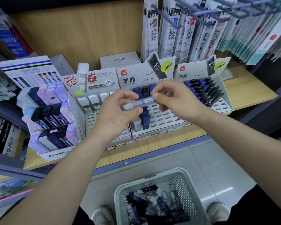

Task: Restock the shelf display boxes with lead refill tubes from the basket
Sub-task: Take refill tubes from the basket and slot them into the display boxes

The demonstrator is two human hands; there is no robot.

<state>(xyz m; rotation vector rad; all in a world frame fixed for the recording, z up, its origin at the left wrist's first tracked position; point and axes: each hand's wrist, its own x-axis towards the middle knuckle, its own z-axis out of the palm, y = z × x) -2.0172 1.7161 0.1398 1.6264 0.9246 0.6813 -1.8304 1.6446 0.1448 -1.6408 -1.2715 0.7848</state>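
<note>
The left grip (118,111) and the right grip (177,98) are holding one clear tube (140,102) between them, above the shelf (250,95). The left grip is pinching the tube's left end, thumb underneath and curled fingers over the top. The right grip is pinching the right end, thumb on the near side and fingers curled behind. The tube is lying almost level, its right end slightly higher, and is hovering over the middle display box (165,115), in front of that box's blue and black tubes (145,120). A box with white-capped tubes (91,101) is standing just to the left, and a fuller box of dark tubes (221,103) is sitting to the right. On the floor, between the person's shoes, the basket (179,170) is holding a loose heap of tubes (152,202). Packs of pen refills (185,38) are hanging above.
</note>
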